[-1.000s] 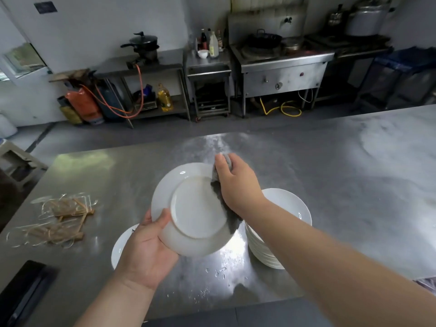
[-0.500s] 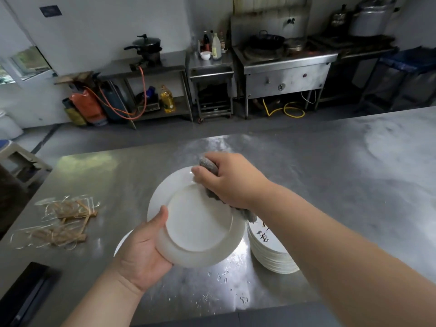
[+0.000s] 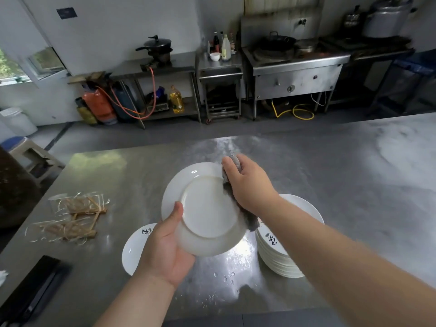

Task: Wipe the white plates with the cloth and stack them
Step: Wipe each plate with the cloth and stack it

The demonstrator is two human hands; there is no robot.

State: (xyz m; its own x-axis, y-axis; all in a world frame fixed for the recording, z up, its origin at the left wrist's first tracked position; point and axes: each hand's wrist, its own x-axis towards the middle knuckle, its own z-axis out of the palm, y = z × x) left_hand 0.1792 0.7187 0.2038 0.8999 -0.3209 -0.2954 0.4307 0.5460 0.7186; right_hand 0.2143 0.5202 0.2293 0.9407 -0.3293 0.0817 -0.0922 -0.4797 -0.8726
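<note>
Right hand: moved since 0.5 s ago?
Yes. The right hand with the cloth has swept right across the plate, from its top middle to its right rim, nearer the stack.

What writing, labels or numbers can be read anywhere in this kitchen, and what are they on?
Nothing reads clearly enough to quote.
Lone plate, lying flat: black brush characters by the rim, blurred.
Stack of plates: a black brush character on the top plate, blurred.
Held plate: no marks on the side shown.
Dark sign, upper left: too small.
Bottles and oil bottle: labels too small.
</note>
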